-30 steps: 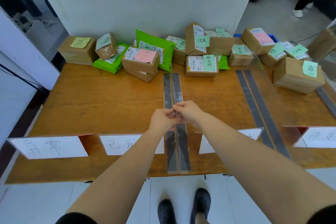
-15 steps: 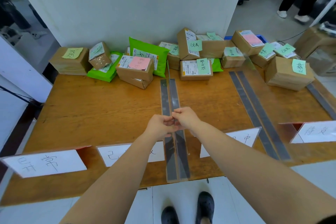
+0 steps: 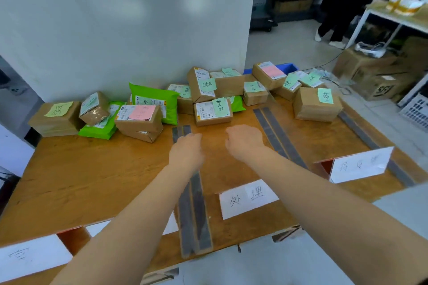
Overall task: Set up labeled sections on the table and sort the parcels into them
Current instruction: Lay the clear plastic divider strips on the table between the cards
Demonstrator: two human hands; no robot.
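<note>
Two bare forearms reach up from the bottom of the frame over a wide wooden table (image 3: 92, 176) that fills the centre, set against a white wall (image 3: 115, 18) in the upper left. Across the table's far edge, in the middle band of the frame, lies a heap of parcels (image 3: 213, 90): brown cardboard boxes and green mailer bags, most carrying green, pink or yellow sticky notes. Three pairs of grey strips run from far edge to near edge; the centre pair (image 3: 196, 215) lies under the left forearm, another pair (image 3: 275, 132) sits right of centre, and a third strip (image 3: 361, 129) lies at the right. White folded label cards stand along the near edge: one (image 3: 249, 198) at lower centre, one (image 3: 361, 164) at the right, one (image 3: 32, 254) at the lower left. The left hand (image 3: 186, 149) hovers over the centre strips with fingers loosely curled, holding nothing. The right hand (image 3: 244, 140), well apart from it, also hangs loosely curled and empty.
</note>
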